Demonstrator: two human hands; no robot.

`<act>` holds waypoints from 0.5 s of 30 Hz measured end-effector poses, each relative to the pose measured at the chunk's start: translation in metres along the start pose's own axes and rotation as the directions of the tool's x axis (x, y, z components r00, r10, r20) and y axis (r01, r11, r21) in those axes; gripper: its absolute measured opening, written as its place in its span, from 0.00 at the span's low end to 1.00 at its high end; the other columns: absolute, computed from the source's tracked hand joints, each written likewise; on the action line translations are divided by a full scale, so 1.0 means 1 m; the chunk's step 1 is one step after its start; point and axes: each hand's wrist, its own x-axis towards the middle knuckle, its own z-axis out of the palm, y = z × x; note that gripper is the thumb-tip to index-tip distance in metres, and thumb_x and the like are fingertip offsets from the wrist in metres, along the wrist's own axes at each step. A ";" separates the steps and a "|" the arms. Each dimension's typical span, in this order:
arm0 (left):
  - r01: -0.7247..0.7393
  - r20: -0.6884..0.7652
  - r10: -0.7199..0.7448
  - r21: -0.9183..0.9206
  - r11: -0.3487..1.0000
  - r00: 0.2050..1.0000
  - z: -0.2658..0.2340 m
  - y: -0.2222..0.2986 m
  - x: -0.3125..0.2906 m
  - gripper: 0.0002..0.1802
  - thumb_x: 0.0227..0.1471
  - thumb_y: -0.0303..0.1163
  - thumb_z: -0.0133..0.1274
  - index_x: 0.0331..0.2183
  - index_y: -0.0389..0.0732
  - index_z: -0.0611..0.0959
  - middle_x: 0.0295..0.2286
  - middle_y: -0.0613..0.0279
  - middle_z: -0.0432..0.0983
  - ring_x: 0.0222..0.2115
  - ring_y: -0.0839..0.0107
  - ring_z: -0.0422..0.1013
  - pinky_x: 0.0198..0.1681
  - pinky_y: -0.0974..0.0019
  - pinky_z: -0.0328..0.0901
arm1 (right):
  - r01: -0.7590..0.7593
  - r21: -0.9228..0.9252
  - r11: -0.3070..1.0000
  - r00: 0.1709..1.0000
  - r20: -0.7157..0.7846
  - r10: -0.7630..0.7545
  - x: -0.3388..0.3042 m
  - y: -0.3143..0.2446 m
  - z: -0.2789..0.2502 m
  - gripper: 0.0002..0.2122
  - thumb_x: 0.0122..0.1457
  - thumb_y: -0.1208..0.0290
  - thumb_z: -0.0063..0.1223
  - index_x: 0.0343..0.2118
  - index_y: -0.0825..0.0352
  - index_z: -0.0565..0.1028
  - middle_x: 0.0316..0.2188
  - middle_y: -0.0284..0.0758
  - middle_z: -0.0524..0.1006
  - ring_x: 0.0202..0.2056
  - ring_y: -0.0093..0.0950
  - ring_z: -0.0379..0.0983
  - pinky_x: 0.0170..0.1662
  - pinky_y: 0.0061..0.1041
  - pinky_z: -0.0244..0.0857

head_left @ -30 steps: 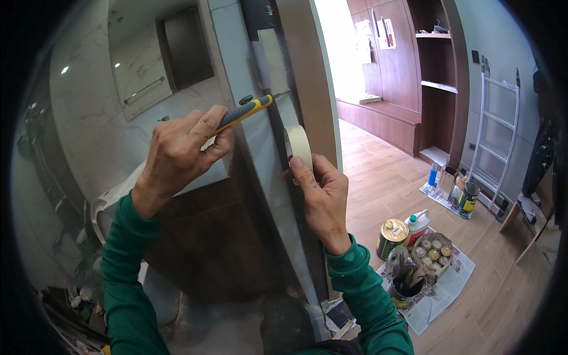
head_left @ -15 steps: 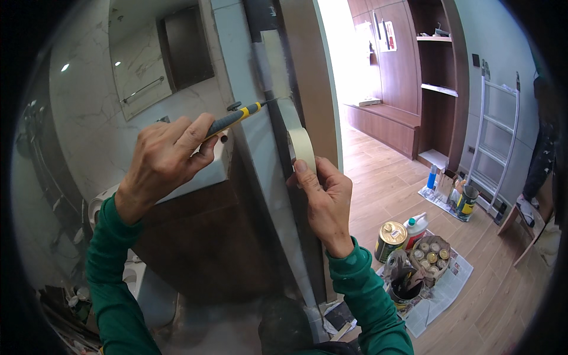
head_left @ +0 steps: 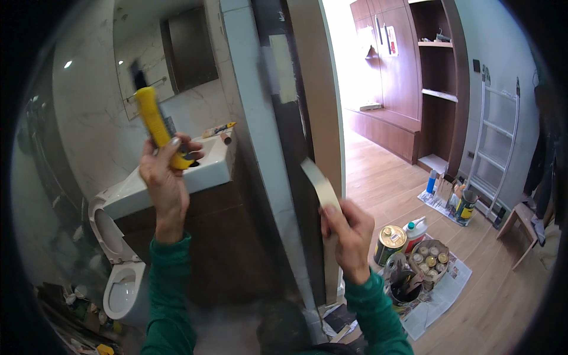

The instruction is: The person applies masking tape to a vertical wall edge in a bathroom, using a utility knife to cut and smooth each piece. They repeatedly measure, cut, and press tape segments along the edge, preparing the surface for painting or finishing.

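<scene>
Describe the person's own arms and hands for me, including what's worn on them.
The left sleeve and right sleeve are both long, green and creased. The left hand and right hand are ungloved, with five-fingered human shapes. No watch shows on either wrist. Blur hides finer marks on the left hand.

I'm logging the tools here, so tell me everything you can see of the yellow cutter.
The yellow cutter has a slim, elongated body that looks like plastic, dark parts near its lower end and a dark upper tip. Blur hides whether the blade is out. It points upward, leaning left, gripped near its lower end by the left hand, and appears in front of the mirror.
</scene>
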 end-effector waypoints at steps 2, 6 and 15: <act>0.138 0.008 -0.138 -0.087 0.987 0.990 0.020 -0.013 0.003 0.14 0.57 0.25 0.57 0.43 0.31 0.73 0.31 0.52 0.81 0.29 0.65 0.81 0.35 0.66 0.77 | -0.016 0.049 0.999 0.992 -0.126 0.022 -0.020 0.012 -0.010 0.11 0.66 0.67 0.56 0.31 0.71 0.77 0.20 0.28 0.73 0.22 0.17 0.66 0.26 0.20 0.58; 0.194 -0.064 -0.196 -0.041 0.980 0.979 0.072 -0.036 0.018 0.13 0.53 0.24 0.61 0.38 0.33 0.75 0.27 0.55 0.80 0.25 0.67 0.79 0.30 0.67 0.73 | 0.306 0.050 0.951 0.868 -0.425 -0.257 -0.023 0.019 -0.018 0.10 0.66 0.72 0.54 0.45 0.73 0.73 0.28 0.34 0.76 0.28 0.19 0.70 0.34 0.20 0.65; 0.109 -0.222 -0.148 -0.176 0.978 0.964 0.126 -0.046 0.021 0.14 0.53 0.26 0.64 0.37 0.36 0.75 0.27 0.59 0.78 0.24 0.69 0.77 0.28 0.66 0.71 | 0.523 -0.658 0.542 0.643 -0.112 -0.757 0.158 -0.016 0.047 0.39 0.48 0.54 0.73 0.51 0.77 0.62 0.43 0.51 0.68 0.48 0.49 0.65 0.54 0.47 0.58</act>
